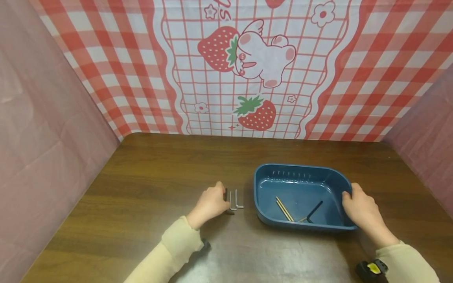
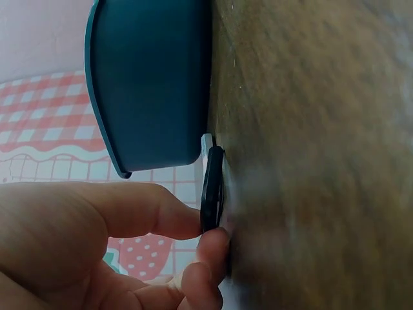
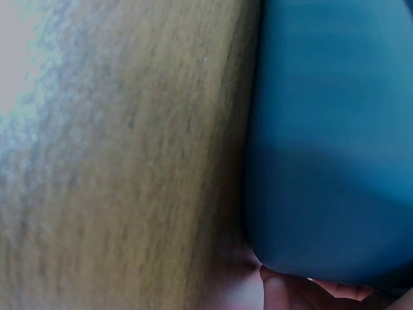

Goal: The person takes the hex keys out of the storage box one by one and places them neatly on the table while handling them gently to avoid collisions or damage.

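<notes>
Seen from the head camera, a person in pale sleeves works at a dark brown, wood-grained tabletop (image 1: 170, 169). The left hand (image 1: 211, 199) has its fingertips closed on a slim black metal L-shaped hex key (image 2: 211, 194), low over the wood; whether the key is lifted clear, I cannot tell. Just beyond it lie two silver metal L-shaped hex keys: the nearer silver key (image 1: 231, 200) close beside the fingers, the farther silver key (image 1: 236, 199) between it and a dark blue, rounded rectangular plastic tray (image 1: 299, 188).

The right hand (image 1: 362, 206) grips the tray's right end, thumb over the rim. Inside the tray lie two straight gold-coloured rods (image 1: 284, 209), side by side, and another black L-shaped key (image 1: 315, 210), with a small gold-coloured piece beside it.

The likeliest trouble is at the left fingertips: the black key is thin and held in a narrow pinch, so it could twist or slip. Because the nearer silver key sits so close, a sideways sweep could drag it askew. If the right hand pulled or pressed hard on its end, the tray could slide or tip, shifting its contents.
</notes>
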{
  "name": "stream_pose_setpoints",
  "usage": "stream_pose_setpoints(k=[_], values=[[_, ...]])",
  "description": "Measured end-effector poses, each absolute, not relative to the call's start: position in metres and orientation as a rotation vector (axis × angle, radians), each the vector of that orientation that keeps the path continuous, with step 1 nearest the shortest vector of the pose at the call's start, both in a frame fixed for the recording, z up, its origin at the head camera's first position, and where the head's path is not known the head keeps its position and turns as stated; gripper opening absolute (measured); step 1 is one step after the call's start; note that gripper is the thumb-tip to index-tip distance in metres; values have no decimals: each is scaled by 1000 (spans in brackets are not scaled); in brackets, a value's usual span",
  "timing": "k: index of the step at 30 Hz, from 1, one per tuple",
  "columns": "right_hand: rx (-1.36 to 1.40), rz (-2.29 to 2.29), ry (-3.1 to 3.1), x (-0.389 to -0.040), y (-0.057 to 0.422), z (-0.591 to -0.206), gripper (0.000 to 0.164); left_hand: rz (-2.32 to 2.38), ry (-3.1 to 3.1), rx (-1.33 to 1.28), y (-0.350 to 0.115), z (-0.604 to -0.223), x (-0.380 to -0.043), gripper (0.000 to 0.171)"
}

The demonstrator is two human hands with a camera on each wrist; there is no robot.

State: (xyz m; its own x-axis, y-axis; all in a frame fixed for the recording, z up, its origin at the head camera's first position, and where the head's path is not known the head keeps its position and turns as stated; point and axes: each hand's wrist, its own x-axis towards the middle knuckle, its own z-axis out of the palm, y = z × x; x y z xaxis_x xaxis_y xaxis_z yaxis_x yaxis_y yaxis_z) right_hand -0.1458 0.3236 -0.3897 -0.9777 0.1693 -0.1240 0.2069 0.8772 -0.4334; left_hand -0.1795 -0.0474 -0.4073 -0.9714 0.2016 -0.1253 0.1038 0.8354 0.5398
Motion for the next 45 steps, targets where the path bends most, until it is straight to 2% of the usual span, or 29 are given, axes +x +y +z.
stream_pose_setpoints(k=[27, 39, 45], values=[[297, -698, 2975, -145, 324, -391, 45, 791, 2877, 234, -46, -407, -179, 34], [292, -698, 2978, -145, 324, -391, 42, 734, 2885, 291, -51, -401, -181, 10], [295, -705, 2979, -145, 323, -390, 41, 740, 2907, 333, -49, -388, -183, 7]])
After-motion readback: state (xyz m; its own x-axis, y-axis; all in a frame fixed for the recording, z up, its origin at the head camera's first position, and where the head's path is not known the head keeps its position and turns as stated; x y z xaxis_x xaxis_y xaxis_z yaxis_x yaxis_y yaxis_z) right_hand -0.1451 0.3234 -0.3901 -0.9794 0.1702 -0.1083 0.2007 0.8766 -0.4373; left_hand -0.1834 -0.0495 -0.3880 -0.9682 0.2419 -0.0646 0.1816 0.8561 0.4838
